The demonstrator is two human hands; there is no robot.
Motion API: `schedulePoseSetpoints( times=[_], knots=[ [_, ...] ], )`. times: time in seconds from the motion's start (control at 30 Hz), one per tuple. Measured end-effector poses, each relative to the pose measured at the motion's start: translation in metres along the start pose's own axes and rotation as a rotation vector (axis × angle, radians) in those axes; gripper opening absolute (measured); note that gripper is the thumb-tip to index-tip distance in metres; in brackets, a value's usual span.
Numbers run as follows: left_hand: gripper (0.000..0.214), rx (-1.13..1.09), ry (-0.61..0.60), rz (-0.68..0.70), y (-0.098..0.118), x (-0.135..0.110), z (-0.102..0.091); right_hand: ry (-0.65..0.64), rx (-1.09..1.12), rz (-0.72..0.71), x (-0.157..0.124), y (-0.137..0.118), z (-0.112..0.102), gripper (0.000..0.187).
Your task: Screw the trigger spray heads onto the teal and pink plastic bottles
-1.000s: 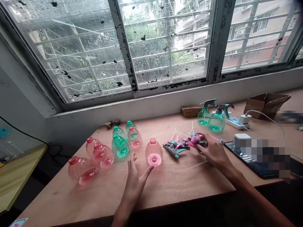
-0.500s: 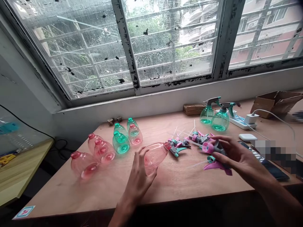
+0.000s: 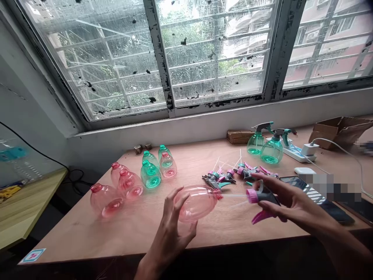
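My left hand (image 3: 175, 221) is closed around a clear pink bottle (image 3: 198, 204), tipped on its side with its neck toward the right. Between the fingers of my right hand (image 3: 279, 198) is a spray head (image 3: 264, 195) with a pink collar, a grey body and a pink trigger. Its thin tube points left, and the tube's end is at the bottle's mouth; how far it is inside is hard to make out. Behind both hands lies a pile of loose spray heads (image 3: 218, 179) in pink, grey and teal.
Pink bottles (image 3: 106, 200) and green bottles (image 3: 150, 175) stand at the left. Two green spray bottles (image 3: 271, 151) with heads on are at the back right, beside a power strip (image 3: 298, 151). A phone (image 3: 317, 198), a white case (image 3: 304, 171) and a cardboard box (image 3: 338, 130) sit at the right.
The bottle has turned level, its neck now facing the spray head. My right hand has brought the spray head's tube down into line with the bottle's mouth.
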State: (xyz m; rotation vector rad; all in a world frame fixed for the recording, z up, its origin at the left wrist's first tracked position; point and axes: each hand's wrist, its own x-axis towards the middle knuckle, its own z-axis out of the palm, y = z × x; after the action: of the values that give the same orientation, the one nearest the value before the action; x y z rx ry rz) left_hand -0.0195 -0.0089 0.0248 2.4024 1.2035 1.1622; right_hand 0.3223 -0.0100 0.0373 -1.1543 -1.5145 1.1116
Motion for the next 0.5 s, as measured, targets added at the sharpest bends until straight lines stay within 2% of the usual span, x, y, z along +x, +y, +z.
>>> schedulePoseSetpoints(
  times=[0.07,0.13,0.23,0.33,0.43,0.5],
  knots=[
    [0.084,-0.255,0.004,-0.04,0.001,-0.004,0.009,-0.099,0.067,0.018,0.001,-0.002,0.01,0.05],
    [0.095,-0.61,0.055,-0.149,0.001,-0.006,0.021,-0.175,0.103,0.033,0.001,-0.005,0.023,0.041],
    [0.081,-0.984,0.142,-0.344,-0.001,-0.007,0.034,-0.237,0.115,0.047,0.0,-0.004,0.043,0.039],
    [0.067,-1.073,0.196,-0.448,-0.003,-0.007,0.036,-0.216,0.169,0.065,0.001,0.007,0.062,0.039],
    [0.076,-1.014,0.212,-0.507,-0.004,-0.009,0.031,-0.096,0.239,0.065,0.005,0.018,0.076,0.04],
    [0.086,-0.997,0.18,-0.546,-0.005,-0.01,0.028,-0.046,0.299,0.059,0.011,0.024,0.081,0.04]
  ],
)
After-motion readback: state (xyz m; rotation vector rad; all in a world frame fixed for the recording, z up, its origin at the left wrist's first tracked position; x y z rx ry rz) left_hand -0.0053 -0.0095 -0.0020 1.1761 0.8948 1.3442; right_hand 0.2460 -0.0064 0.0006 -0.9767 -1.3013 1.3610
